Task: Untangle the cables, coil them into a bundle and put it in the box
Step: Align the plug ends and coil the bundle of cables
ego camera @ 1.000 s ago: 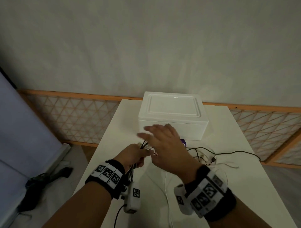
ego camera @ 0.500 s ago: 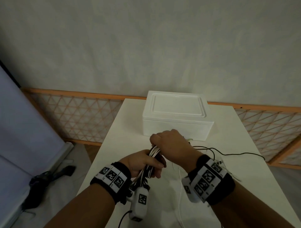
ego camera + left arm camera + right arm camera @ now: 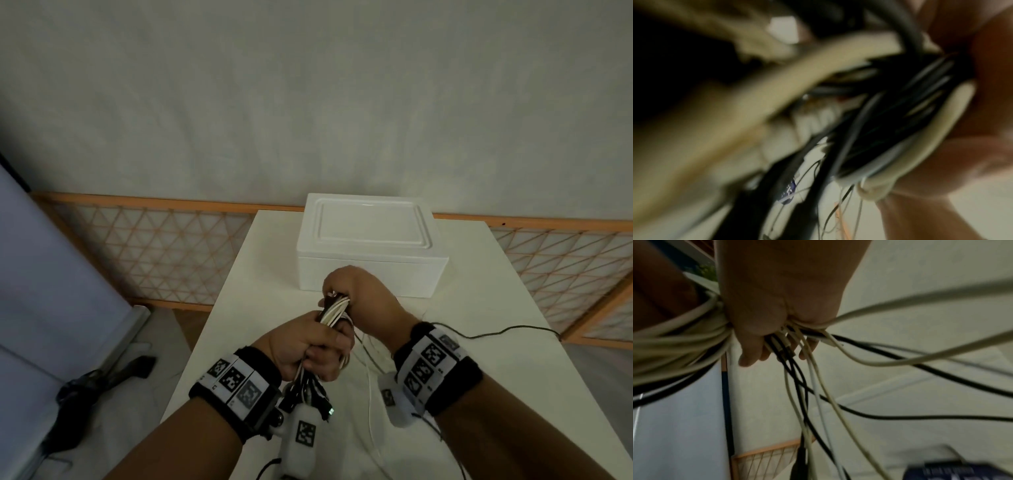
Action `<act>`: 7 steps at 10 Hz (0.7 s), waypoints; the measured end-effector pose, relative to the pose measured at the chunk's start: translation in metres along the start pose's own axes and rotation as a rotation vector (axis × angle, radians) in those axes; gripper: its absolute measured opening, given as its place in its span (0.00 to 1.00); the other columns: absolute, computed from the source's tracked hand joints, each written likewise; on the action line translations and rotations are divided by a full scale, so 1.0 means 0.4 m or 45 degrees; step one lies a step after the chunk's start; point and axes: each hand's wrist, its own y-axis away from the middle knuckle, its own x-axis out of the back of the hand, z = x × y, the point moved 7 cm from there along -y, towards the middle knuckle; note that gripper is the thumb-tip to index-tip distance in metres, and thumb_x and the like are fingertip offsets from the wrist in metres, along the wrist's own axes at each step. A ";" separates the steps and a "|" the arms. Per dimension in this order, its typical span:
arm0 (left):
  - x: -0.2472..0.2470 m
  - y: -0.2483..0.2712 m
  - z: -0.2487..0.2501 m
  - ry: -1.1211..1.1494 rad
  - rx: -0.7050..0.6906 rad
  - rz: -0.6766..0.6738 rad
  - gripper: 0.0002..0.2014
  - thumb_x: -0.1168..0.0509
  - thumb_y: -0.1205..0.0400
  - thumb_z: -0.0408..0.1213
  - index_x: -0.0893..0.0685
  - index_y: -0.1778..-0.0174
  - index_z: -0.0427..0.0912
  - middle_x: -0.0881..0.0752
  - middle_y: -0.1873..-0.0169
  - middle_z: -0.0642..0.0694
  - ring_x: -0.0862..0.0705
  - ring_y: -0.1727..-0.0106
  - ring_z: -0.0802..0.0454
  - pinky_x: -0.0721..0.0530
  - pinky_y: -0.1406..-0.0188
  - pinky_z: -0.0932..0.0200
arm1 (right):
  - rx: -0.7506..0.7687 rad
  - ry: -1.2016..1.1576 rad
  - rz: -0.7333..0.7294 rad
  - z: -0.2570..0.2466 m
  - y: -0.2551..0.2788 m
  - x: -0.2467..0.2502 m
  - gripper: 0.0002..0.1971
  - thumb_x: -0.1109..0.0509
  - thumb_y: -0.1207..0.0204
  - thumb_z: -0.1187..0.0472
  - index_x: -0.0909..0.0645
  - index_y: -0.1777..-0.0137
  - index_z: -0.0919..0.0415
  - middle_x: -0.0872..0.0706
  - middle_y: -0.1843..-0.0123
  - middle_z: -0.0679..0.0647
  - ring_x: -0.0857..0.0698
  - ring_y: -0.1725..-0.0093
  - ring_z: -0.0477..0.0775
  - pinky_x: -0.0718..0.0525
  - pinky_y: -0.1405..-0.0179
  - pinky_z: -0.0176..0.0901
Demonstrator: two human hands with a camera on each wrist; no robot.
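A bundle of white and black cables point(image 3: 334, 310) stretches between my two hands above the white table point(image 3: 246, 274). My left hand point(image 3: 310, 347) grips its near end, with plugs hanging below the fist. My right hand point(image 3: 352, 291) grips the far end in a fist just in front of the closed white foam box point(image 3: 368, 240). In the right wrist view my right hand point(image 3: 777, 318) clasps the cables point(image 3: 684, 344), and loose strands trail down from it. The left wrist view is blurred, filled with cables point(image 3: 879, 113).
A thin black cable point(image 3: 507, 330) runs across the table to its right edge. Loose thin strands point(image 3: 371, 394) hang from the hands to the table. A wooden lattice fence point(image 3: 154, 246) stands behind the table. Dark gear point(image 3: 96, 380) lies on the floor at the left.
My right hand went from open and spread over the cables to a fist round them. Both hands lifted and pulled the bundle taut; loose cable at the right has been drawn in.
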 end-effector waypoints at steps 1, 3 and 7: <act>-0.009 0.003 -0.001 0.011 -0.039 -0.082 0.12 0.37 0.27 0.31 0.11 0.51 0.38 0.33 0.89 0.56 0.36 0.89 0.61 0.34 0.75 0.61 | -0.411 -0.366 0.025 0.041 0.051 -0.024 0.08 0.36 0.26 0.64 0.24 0.55 0.48 0.16 0.61 0.46 0.16 0.60 0.45 0.15 0.54 0.46; -0.020 -0.011 0.026 0.234 -0.256 -0.124 0.29 0.28 0.29 0.35 0.24 0.32 0.31 0.29 0.88 0.55 0.30 0.88 0.63 0.27 0.72 0.63 | -0.405 -0.357 -0.058 0.044 0.119 -0.082 0.09 0.27 0.32 0.58 0.22 0.54 0.53 0.17 0.63 0.45 0.17 0.63 0.40 0.17 0.59 0.36; 0.087 -0.047 0.017 0.475 -0.577 0.608 0.25 0.33 0.30 0.26 0.19 0.35 0.38 0.20 0.30 0.41 0.20 0.31 0.48 0.18 0.37 0.57 | -0.499 0.165 -0.678 0.054 0.145 -0.171 0.15 0.43 0.18 0.64 0.24 0.35 0.69 0.20 0.36 0.65 0.22 0.37 0.62 0.28 0.42 0.44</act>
